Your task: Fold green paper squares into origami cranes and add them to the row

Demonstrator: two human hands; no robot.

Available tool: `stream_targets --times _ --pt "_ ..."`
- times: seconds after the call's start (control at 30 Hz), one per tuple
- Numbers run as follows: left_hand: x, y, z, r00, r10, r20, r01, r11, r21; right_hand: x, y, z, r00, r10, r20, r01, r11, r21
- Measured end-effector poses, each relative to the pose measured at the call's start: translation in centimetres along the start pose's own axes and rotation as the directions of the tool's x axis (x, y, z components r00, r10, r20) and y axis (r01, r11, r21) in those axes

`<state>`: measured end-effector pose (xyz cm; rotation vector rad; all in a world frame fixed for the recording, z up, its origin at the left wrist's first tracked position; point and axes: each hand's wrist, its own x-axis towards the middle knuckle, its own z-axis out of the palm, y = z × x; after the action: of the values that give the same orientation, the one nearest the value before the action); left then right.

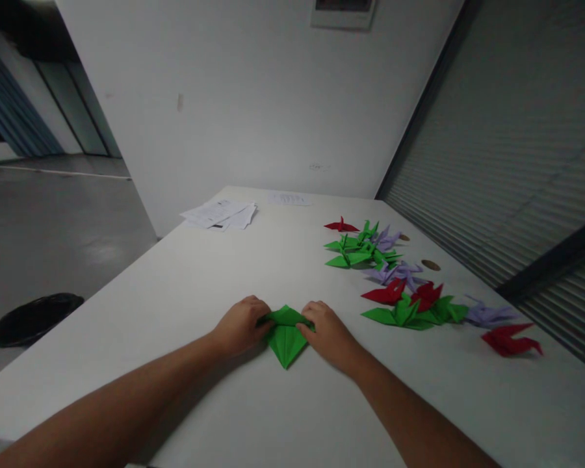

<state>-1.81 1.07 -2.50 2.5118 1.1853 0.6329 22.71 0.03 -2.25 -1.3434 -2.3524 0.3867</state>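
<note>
A sheet of green origami paper (286, 343), partly folded, lies on the white table (199, 273) in front of me. Its lower part comes to a point towards me, and a flap with a peaked top runs across its upper part. My left hand (245, 325) pinches the left corner of the flap between thumb and fingers. On the opposite side, my right hand (327, 330) grips the right corner, its thumb lying on the green surface. Both hands rest low, close to the tabletop. Some of the paper's edges are hidden under my fingers.
Along the table's right side lie several folded paper cranes: green ones (351, 259), red ones (511, 340) and purple ones (490, 314). Printed sheets (219, 213) are stacked at the far left. A black-lined bin (34, 318) stands on the floor. Blinds (507, 162) border the right edge.
</note>
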Motion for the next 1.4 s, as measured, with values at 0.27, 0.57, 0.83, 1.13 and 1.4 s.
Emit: stream_targets --times 0.27,0.57,0.83,1.13,1.4 --pt "-0.1 0.2 0.7 0.995 -0.079 -0.065 0.069 0.988 -0.135 0.2 -0.4 0.4 0.997 0.073 -0.003 -0.073 0.995 0.064" --pt "0.0 0.5 0.3 0.985 -0.174 0.008 0.173 0.973 -0.150 0.2 -0.8 -0.1 0.995 0.099 0.015 -0.099 0.995 -0.032" --pt "0.2 0.7 0.1 0.980 -0.190 0.059 0.197 0.964 -0.178 0.6 -1.6 0.1 0.985 0.161 0.067 -0.159 0.987 -0.034" --pt "0.1 0.7 -0.2 0.983 -0.170 0.064 0.178 0.970 -0.163 0.4 -1.5 -0.1 0.985 0.158 0.072 -0.162 0.986 0.045" --pt "0.0 0.7 -0.2 0.988 -0.148 0.050 0.154 0.975 -0.160 0.4 -1.7 -0.3 0.983 0.144 0.113 -0.154 0.984 0.085"
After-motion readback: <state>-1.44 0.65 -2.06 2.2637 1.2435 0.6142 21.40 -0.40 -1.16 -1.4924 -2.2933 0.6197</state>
